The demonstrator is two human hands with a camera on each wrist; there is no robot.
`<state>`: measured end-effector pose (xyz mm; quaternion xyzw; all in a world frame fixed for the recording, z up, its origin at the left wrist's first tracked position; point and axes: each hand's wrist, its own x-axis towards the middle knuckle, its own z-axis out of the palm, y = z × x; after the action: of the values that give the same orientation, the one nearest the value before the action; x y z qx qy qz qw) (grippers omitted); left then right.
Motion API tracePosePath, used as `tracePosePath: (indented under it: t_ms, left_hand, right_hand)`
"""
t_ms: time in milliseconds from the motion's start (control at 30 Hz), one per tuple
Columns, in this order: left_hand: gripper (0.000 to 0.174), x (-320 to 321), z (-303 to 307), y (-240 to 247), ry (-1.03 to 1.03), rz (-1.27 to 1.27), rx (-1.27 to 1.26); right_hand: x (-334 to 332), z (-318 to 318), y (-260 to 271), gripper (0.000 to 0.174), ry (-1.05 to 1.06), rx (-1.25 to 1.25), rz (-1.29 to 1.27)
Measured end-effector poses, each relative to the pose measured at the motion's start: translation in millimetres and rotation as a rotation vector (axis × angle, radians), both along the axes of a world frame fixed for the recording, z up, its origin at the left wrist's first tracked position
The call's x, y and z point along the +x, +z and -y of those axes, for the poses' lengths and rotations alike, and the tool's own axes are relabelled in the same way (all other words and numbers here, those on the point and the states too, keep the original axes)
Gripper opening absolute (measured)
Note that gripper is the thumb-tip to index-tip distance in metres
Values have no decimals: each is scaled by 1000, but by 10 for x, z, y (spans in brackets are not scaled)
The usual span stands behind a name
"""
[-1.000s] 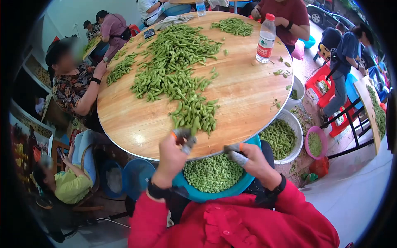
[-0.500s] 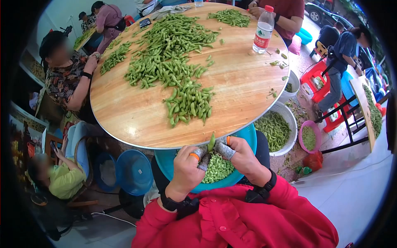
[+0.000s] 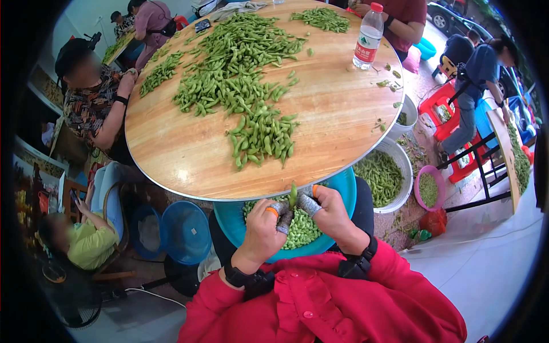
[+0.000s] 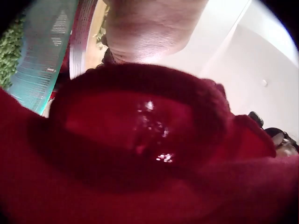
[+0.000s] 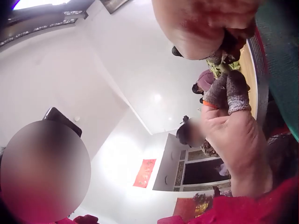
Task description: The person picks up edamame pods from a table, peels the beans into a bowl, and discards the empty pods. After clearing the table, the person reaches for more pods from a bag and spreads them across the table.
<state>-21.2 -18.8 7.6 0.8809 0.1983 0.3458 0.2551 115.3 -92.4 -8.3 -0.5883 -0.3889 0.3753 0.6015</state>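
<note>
Both hands meet over a teal basin (image 3: 226, 222) of shelled green soybeans (image 3: 302, 231) at the table's near edge. Between their fingertips stands an upright soybean pod (image 3: 293, 195). My left hand (image 3: 262, 228) pinches it from the left, wearing grey finger covers and an orange band. From the right, my right hand (image 3: 336, 216) pinches it too, with similar covers. In the right wrist view, the left hand (image 5: 240, 147) faces the right hand (image 5: 210, 25), fingertips close together. A red sleeve (image 4: 140, 126) fills most of the left wrist view, hiding the left fingers.
A round wooden table (image 3: 189, 146) bears a large heap of pods (image 3: 234, 74) and a water bottle (image 3: 368, 38). On the right stand a white tub of pods (image 3: 380, 177) and a pink basin (image 3: 429, 188). Blue basins (image 3: 186, 233) sit at left. Several people are around.
My left hand has come back from the pods at the table's edge to meet the right hand over the basin, bringing a pod. In the last half second both hands hardly moved.
</note>
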Motion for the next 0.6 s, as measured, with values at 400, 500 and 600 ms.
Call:
tracePosePath:
  t_ms: [400, 500, 600]
  left_hand:
    - [20, 16, -59, -166, 26, -196, 118]
    - [19, -3, 11, -130, 4, -232, -5]
    - [16, -34, -9, -222, -76, -98, -210]
  right_hand:
    - [93, 32, -59, 15, 92, -56, -36]
    - [93, 39, -41, 18, 165, -56, -248]
    - [77, 63, -42, 20, 211, 16, -425]
